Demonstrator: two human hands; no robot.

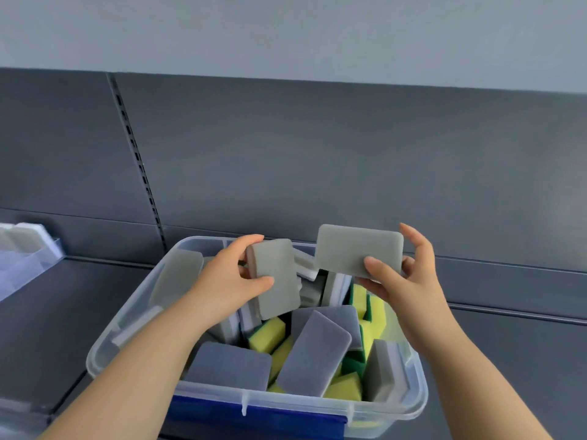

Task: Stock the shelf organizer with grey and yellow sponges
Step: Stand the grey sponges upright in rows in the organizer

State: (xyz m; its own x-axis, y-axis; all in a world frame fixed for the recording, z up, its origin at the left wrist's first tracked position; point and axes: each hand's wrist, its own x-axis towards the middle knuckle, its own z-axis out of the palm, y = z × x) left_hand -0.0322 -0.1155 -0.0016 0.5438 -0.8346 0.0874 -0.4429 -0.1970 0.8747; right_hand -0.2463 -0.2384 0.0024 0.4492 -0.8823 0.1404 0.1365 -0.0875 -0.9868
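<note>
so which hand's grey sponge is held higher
The grey rectangular foam sponge in the right hand; the left hand holds the other grey sponge lower, tilted.

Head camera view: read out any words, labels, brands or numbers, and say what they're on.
None can be read.
The left grey sponge, right grey sponge, clear bin and shelf back panel show no print.
The organizer at the left edge is too blurred to tell.
</note>
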